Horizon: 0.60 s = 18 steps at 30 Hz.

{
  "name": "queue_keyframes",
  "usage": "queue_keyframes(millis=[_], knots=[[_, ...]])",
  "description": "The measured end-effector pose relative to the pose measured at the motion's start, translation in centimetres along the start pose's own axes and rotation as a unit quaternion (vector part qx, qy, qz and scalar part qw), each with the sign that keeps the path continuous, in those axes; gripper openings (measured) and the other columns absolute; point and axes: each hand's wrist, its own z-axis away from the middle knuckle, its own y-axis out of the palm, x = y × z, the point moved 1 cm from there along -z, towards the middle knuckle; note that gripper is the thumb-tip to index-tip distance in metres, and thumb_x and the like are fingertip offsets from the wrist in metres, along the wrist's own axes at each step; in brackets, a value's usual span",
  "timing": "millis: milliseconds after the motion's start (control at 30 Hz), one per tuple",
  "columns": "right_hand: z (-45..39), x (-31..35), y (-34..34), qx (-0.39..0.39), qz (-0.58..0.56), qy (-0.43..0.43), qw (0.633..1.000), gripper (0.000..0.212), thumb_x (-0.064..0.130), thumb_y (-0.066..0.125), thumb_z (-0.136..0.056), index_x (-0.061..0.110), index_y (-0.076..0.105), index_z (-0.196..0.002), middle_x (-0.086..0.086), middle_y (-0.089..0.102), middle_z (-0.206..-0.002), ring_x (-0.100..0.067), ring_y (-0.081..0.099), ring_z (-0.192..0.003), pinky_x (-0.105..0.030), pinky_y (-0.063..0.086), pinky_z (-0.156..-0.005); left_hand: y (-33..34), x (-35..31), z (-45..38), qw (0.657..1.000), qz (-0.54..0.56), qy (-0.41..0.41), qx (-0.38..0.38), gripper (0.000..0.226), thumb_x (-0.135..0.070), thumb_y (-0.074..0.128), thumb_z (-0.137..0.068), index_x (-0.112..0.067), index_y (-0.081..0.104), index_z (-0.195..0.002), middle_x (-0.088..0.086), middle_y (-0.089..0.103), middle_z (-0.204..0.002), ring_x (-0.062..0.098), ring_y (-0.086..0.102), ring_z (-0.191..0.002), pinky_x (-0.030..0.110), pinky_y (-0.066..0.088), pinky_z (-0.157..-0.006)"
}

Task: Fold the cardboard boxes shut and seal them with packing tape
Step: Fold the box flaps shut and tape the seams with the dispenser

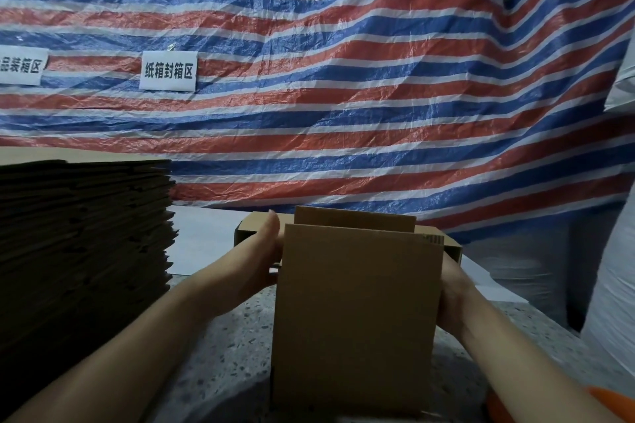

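Head view: brown box (357,312) stands in lower middle of frame, near flap up, far flap up behind it. Left hand (264,251) lies flat on box's left side, fingers straight. Right hand (453,292) on right side, mostly hidden; looks like holding, cannot tell. Flat cardboard stack (82,233) at left. No tape seen. Risk: flaps spring open if hands let go.

A red, white and blue striped tarp (343,79) hung across the far side, two paper signs (168,71) pinned left; speckled bench (233,347) below.
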Motion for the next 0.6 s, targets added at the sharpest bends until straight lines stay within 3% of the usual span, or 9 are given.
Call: queue_keyframes(millis=[100, 167, 267, 367, 400, 467, 533, 600], knots=[[-0.2, -0.1, -0.1, 0.0, -0.003, 0.007, 1.0, 0.049, 0.032, 0.043, -0.106, 0.014, 0.066, -0.068, -0.003, 0.067, -0.058, -0.013, 0.064, -0.047, -0.022, 0.052, -0.045, 0.1, 0.1, 0.2, 0.999, -0.029, 0.015, -0.002, 0.103, -0.09, 0.054, -0.057, -0.019, 0.055, -0.131, 0.004, 0.064, -0.131, 0.022, 0.057, -0.125, 0.042, 0.042, -0.108], [-0.1, 0.0, 0.0, -0.003, -0.007, 0.014, 1.0, 0.043, 0.031, 0.042, -0.107, 0.012, 0.062, -0.073, -0.003, 0.066, -0.057, -0.012, 0.063, -0.046, -0.022, 0.052, -0.043, 0.3, 0.1, -0.2, 0.997, -0.066, 0.006, -0.035, 0.104, -0.091, 0.064, -0.043, -0.021, 0.062, -0.119, 0.0, 0.071, -0.116, 0.019, 0.065, -0.114, 0.04, 0.046, -0.104], [-0.1, 0.0, -0.2, 0.003, -0.039, 0.026, 0.999, 0.04, 0.027, 0.043, -0.106, 0.013, 0.055, -0.071, -0.001, 0.06, -0.052, -0.011, 0.058, -0.044, -0.022, 0.05, -0.042, 0.6, 0.6, -0.8, 0.994, -0.058, 0.014, -0.091, 0.059, -0.073, 0.06, -0.065, -0.025, 0.071, -0.099, -0.007, 0.076, -0.093, 0.013, 0.071, -0.093, 0.031, 0.051, -0.09], [0.0, -0.2, -0.4, 0.027, -0.061, 0.028, 0.997, 0.035, 0.031, 0.049, -0.103, 0.012, 0.062, -0.076, -0.005, 0.065, -0.059, -0.015, 0.066, -0.051, -0.025, 0.053, -0.045, 1.1, 1.6, -1.2, 0.991, -0.033, 0.031, -0.128, 0.03, -0.057, 0.065, -0.079, -0.029, 0.073, -0.087, -0.004, 0.071, -0.086, 0.009, 0.067, -0.08, 0.022, 0.046, -0.072], [0.0, -0.3, -0.6, 0.037, -0.065, 0.027, 0.997, 0.035, 0.034, 0.051, -0.102, 0.012, 0.065, -0.08, -0.006, 0.068, -0.063, -0.017, 0.069, -0.055, -0.026, 0.054, -0.046, 1.3, 1.7, -1.3, 0.99, -0.019, 0.033, -0.136, 0.023, -0.054, 0.07, -0.08, -0.032, 0.071, -0.089, -0.003, 0.07, -0.089, 0.009, 0.066, -0.081, 0.021, 0.046, -0.069], [0.0, -0.3, -0.8, 0.062, -0.077, 0.011, 0.995, 0.045, 0.048, 0.049, -0.101, 0.012, 0.071, -0.089, -0.009, 0.074, -0.074, -0.021, 0.074, -0.065, -0.026, 0.057, -0.05, 1.5, 2.0, -1.4, 0.987, 0.023, 0.033, -0.153, 0.033, -0.046, 0.074, -0.076, -0.038, 0.061, -0.105, -0.004, 0.067, -0.106, 0.013, 0.067, -0.089, 0.025, 0.049, -0.072], [-0.1, -0.3, -1.0, 0.084, -0.071, -0.024, 0.994, 0.058, 0.064, 0.045, -0.096, 0.014, 0.074, -0.102, -0.013, 0.078, -0.092, -0.025, 0.077, -0.081, -0.03, 0.06, -0.059, 1.7, 2.0, -1.6, 0.984, 0.051, 0.043, -0.166, 0.052, -0.036, 0.074, -0.082, -0.043, 0.046, -0.126, -0.013, 0.061, -0.119, 0.014, 0.066, -0.102, 0.03, 0.052, -0.083], [0.2, -0.3, -1.2, 0.101, -0.058, -0.045, 0.992, 0.054, 0.067, 0.06, -0.087, 0.018, 0.078, -0.099, -0.013, 0.077, -0.098, -0.025, 0.076, -0.086, -0.031, 0.06, -0.065, 1.9, 1.9, -1.7, 0.983, 0.054, 0.057, -0.165, 0.063, -0.026, 0.065, -0.091, -0.044, 0.031, -0.141, -0.022, 0.051, -0.126, 0.013, 0.06, -0.112, 0.036, 0.049, -0.097]])
